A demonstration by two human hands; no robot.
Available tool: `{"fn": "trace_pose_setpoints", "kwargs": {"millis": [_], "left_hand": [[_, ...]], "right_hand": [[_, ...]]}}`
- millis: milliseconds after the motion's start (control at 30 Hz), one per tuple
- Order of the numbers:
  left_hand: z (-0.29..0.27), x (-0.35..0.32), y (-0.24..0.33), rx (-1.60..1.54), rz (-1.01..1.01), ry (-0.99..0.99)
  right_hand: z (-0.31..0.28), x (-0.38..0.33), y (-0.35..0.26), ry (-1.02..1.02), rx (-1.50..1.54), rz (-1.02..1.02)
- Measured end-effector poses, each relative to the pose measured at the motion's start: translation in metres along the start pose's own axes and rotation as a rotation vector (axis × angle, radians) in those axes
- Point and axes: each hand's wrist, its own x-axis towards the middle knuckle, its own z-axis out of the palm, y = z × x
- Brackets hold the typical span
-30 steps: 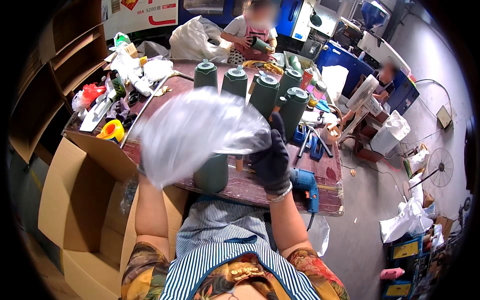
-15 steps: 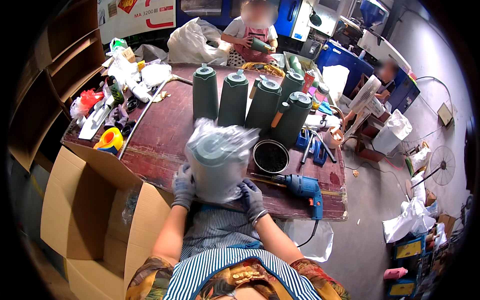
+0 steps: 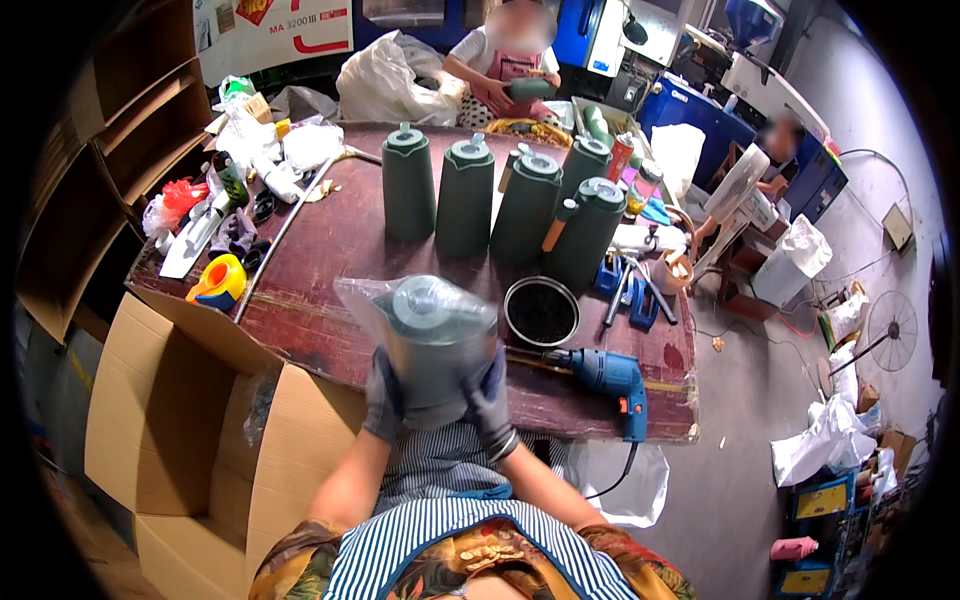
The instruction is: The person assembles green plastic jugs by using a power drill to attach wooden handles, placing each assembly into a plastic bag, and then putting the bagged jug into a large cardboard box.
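A dark green vacuum jug (image 3: pixel 428 335) in a clear plastic bag is held near the front edge of the table, close to my body. My left hand (image 3: pixel 384 395), in a grey work glove, presses its left side. My right hand (image 3: pixel 489 400), gloved alike, grips the right side, its fingers partly blurred. The bag's loose flap (image 3: pixel 360 300) sticks out to the left of the lid. Behind it several unwrapped green jugs (image 3: pixel 465 200) stand upright, the nearest with a wooden-looking handle (image 3: pixel 556 232). A round metal dish (image 3: pixel 541 312) with dark contents sits right of the bagged jug.
A blue power drill (image 3: pixel 610 375) lies at the table's right front. An open cardboard box (image 3: pixel 190 420) stands at my left. Yellow tape (image 3: pixel 222 277) and mixed clutter occupy the table's left side. Across the table a person (image 3: pixel 510 70) holds a green part; a fan (image 3: pixel 735 185) stands right.
Both hands have slid in around the bagged jug, which sits slightly lower. The bag's crumpled top has settled, with its flap now out to the left. The person opposite has shifted their green part.
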Motion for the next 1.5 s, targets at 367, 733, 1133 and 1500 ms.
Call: {"fn": "trace_pose_setpoints", "kwargs": {"millis": [367, 733, 1133, 1500], "left_hand": [[0.241, -0.103, 0.283, 1.469, 1.339, -0.974], [0.088, -0.115, 0.275, 1.519, 1.203, -0.56], [-0.244, -0.263, 0.487, 1.093, 0.663, 0.764], [-0.285, 0.074, 0.195, 2.421, 0.203, -0.182]], "right_hand": [[-0.029, -0.027, 0.042, 0.022, -0.596, -0.008], [-0.01, -0.02, -0.015, -0.175, -0.586, -0.508], [0.07, 0.036, -0.02, -0.54, -0.892, -0.515], [0.057, 0.032, 0.015, -0.495, -1.04, -0.425]]}}
